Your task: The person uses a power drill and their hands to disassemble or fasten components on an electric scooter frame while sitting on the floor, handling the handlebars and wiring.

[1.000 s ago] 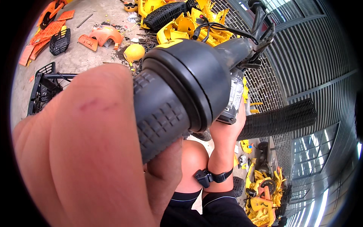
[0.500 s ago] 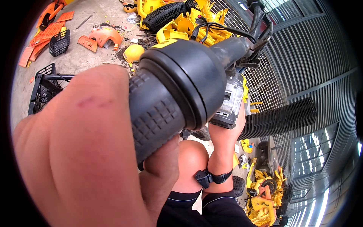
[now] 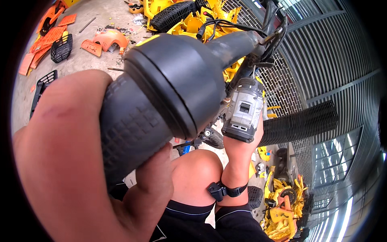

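Note:
My left hand (image 3: 72, 169) fills the lower left, very close to the camera, wrapped around the black ribbed rubber grip (image 3: 161, 101) of a handlebar (image 3: 238, 42) that runs up and to the right. Beyond the grip my right hand (image 3: 241, 155) comes up from below and holds a grey and black power driver (image 3: 244, 109) upright, its nose hidden behind the handlebar among black cables (image 3: 219, 24). A black strap (image 3: 225, 189) circles my right wrist. My bare knee (image 3: 197, 173) is under the grip.
Orange and yellow plastic body panels (image 3: 107, 38) and black grilles (image 3: 61, 48) lie scattered on the concrete floor at the upper left. Yellow parts and a black tyre (image 3: 173, 14) are piled at the top. A metal mesh fence (image 3: 294, 80) curves along the right, with more yellow parts (image 3: 282, 205) below it.
The grip and my left hand have shifted slightly to the left in the picture. The driver has dropped a little in my right hand; both holds are unchanged.

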Available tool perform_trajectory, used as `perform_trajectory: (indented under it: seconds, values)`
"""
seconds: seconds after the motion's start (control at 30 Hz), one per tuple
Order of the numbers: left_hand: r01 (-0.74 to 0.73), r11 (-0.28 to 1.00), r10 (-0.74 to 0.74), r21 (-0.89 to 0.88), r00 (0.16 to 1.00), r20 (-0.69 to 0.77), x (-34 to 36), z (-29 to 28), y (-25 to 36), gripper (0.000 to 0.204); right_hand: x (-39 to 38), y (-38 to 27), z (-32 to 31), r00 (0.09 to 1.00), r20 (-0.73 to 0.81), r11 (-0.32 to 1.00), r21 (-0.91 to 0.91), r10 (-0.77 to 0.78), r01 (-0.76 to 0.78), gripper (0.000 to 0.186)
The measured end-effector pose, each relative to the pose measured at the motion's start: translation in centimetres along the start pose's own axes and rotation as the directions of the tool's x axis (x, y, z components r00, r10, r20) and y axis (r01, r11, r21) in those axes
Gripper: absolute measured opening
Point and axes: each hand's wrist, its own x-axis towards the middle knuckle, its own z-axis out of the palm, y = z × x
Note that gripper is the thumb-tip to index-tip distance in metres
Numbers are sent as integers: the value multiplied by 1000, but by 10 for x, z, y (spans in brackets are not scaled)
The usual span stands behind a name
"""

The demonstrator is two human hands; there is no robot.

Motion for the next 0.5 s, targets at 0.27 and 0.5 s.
perform_trajectory:
  seconds: [0.27, 0.5]
  values:
    - [-3, 1000, 3, 9, 1000, -7, -3, 1, 3, 56, 3, -5, 0, 997, 31, 993, 99, 70, -72, 53]
    - [-8, 1000, 8, 21, 1000, -10, -3, 1, 5, 56, 3, 0, 0, 999, 17, 994, 105, 38, -39, 54]
